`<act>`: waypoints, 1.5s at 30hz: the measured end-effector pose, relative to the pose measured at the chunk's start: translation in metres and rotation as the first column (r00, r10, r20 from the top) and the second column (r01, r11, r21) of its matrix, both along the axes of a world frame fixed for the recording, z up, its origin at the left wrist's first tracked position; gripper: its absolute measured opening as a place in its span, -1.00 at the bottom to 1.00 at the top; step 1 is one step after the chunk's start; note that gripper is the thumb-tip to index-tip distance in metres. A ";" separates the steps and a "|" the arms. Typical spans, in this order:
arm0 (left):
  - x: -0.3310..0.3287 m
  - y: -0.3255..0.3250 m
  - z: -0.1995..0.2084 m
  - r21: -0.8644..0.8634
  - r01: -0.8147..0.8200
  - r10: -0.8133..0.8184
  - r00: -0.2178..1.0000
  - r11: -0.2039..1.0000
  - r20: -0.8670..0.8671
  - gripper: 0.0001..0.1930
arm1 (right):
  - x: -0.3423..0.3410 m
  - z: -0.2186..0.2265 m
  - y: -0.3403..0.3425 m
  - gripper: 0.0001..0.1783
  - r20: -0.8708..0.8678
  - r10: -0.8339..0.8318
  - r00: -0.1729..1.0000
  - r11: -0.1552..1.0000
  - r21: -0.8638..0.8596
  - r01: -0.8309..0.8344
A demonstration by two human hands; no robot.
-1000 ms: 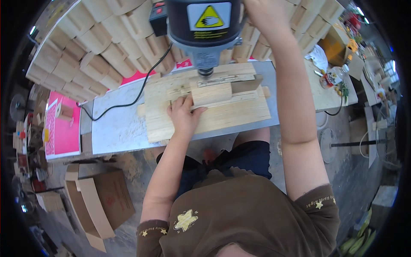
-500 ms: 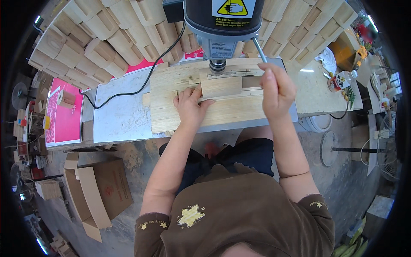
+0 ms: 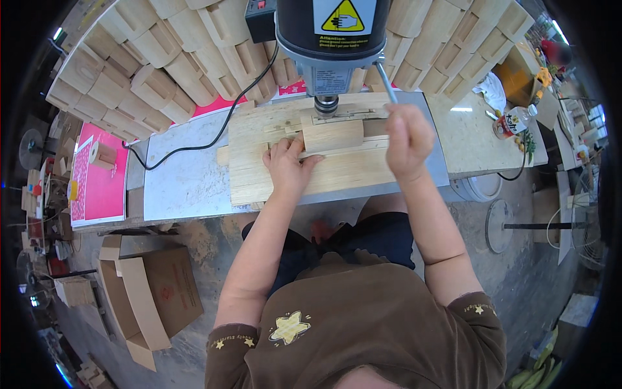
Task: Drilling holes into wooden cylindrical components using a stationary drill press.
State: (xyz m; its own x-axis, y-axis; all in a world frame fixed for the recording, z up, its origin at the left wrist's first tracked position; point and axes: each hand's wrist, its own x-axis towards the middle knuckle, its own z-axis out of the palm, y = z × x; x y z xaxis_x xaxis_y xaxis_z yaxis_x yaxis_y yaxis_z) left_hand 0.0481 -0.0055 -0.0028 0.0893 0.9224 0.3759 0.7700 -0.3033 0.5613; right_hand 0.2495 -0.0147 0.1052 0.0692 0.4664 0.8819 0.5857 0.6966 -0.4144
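A bench drill press [image 3: 330,45] with a dark motor housing stands over the table, its metal chuck [image 3: 326,105] just above a pale curved wooden block [image 3: 334,135]. That block lies between wooden strips on a wooden board [image 3: 272,185]. Fingers of my left hand [image 3: 287,163] press at the block's left end and front edge, the thumb stretched along the board. My right hand [image 3: 411,139] is closed round the end of the drill press's feed lever [image 3: 387,81], to the right of the block. The drill's tip is hidden from sight.
Stacked wooden blocks with cut slots [image 3: 162,91] wall off the table's back. A black cable [image 3: 214,136] loops across the left side. One short wooden piece [image 3: 102,154] stands on a pink sheet. A bottle [image 3: 515,122] is at the right; an opened cardboard box [image 3: 162,292] sits on the floor.
My right hand has moved slightly down and left with the feed lever. My left hand stays at the wooden block. The whole view has shifted a little.
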 end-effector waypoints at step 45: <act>-0.115 -0.060 0.080 -0.576 0.025 0.471 0.548 0.817 0.692 -0.67 | 0.002 -0.033 -0.030 -0.68 0.502 0.172 0.848 0.872 -0.478 0.106</act>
State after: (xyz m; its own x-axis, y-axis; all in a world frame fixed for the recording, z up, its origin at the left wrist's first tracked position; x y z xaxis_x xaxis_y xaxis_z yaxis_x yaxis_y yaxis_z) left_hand -0.0672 -0.0651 0.0774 -0.2424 0.9207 -0.3060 -0.0554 0.3017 0.9518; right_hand 0.2515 -0.0449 0.0725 -0.3504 0.8228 0.4476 0.7855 0.5184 -0.3380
